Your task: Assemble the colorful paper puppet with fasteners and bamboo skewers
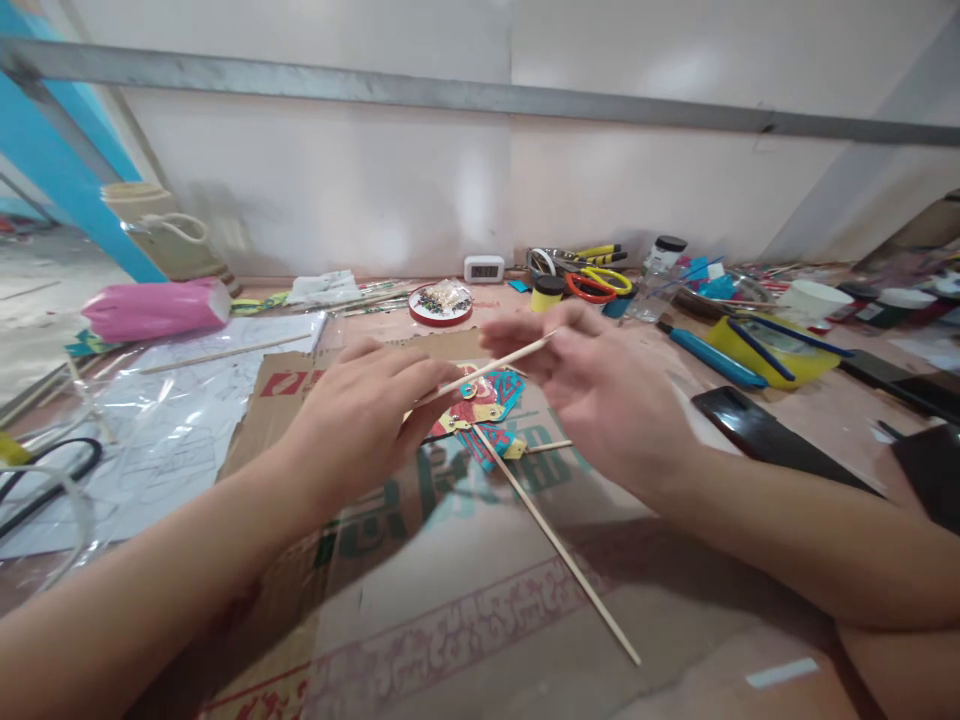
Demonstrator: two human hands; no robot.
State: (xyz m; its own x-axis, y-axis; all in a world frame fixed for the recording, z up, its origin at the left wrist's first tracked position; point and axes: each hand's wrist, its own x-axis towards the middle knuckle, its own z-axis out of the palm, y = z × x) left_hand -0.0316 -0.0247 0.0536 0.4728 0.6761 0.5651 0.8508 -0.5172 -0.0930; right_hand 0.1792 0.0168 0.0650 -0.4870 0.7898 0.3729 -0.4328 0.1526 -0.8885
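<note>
Your wooden stick slanted above the colourful jointed figure, its left end pinched between the thumb and fingers of your left hand; its tip reached your right hand, whose fingers were loosely bent, though blur left you no way to tell whether they gripped it. The figure lay on the cardboard. Near the desk's far edge, a red-rimmed dish held small beads, and a yellow jar wore a black lid, its contents hidden.

The head-worn camera looks forward and down over the nearby hands toward the wall.
</note>
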